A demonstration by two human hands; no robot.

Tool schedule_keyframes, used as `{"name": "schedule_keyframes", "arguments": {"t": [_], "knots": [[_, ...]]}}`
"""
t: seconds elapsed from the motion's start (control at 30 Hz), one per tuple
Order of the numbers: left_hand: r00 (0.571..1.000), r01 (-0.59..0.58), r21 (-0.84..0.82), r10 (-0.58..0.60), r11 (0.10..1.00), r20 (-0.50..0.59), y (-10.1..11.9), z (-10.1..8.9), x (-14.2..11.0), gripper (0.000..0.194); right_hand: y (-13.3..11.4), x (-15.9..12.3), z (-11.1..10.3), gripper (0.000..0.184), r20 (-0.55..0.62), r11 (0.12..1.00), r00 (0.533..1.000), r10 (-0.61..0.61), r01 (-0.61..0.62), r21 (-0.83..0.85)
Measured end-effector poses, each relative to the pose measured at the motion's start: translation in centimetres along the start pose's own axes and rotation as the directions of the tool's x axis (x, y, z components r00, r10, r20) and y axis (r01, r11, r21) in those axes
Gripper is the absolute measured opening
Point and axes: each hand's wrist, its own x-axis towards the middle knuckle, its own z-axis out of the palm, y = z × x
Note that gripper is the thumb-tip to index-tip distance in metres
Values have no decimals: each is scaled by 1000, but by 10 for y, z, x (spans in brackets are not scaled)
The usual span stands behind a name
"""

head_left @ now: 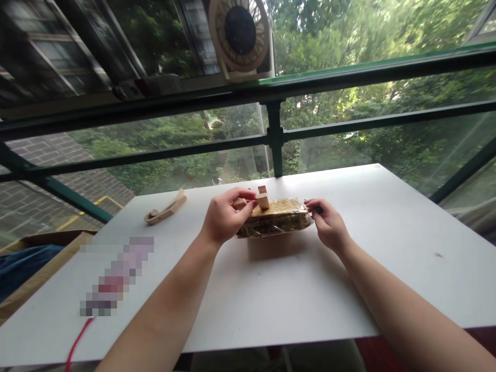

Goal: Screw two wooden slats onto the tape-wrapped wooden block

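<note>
A flat block wrapped in shiny brown tape (277,217) lies on the white table (271,289), near its far edge. Small wooden pieces (262,198) stand on top of the block. My left hand (222,217) is curled at the block's left end, thumb and fingers pinching one of the wooden pieces. My right hand (328,223) is closed at the block's right end, fingertips gripping a small dark thing that I cannot make out.
A curved wooden part (166,209) lies on the table to the left. A blurred object with a red cord (112,279) lies at the near left. A cardboard box with blue cloth (27,263) stands left of the table. A green railing (275,137) runs behind.
</note>
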Motion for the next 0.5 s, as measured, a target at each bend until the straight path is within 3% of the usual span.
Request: {"name": "schedule_keyframes", "arguments": {"t": [0.13, 0.23, 0.3, 0.37, 0.43, 0.5], "knots": [[990, -51, -20, 53, 999, 131, -1, 1, -18, 23, 1, 1, -2, 14, -27, 999, 999, 25, -25, 22], [949, -176, 5, 168, 984, 265, -5, 3, -45, 20, -3, -1, -2, 15, -34, 999, 999, 29, -27, 41], [902, -284, 3, 266, 959, 340, -9, 3, -63, 29, -7, -2, -2, 16, -30, 999, 999, 25, -24, 47], [879, -345, -9, 326, 939, 349, -13, -1, -77, 43, -11, -3, -1, 19, -23, 999, 999, 24, -23, 50], [903, -333, 27, 310, 943, 298, -21, -11, -86, 52, -12, -4, -1, 23, -18, 998, 999, 28, -28, 48], [955, -228, 119, 198, 966, 222, -36, -25, -87, 44, -13, -5, 0, 27, -11, 998, 999, 39, -38, 43]]}}
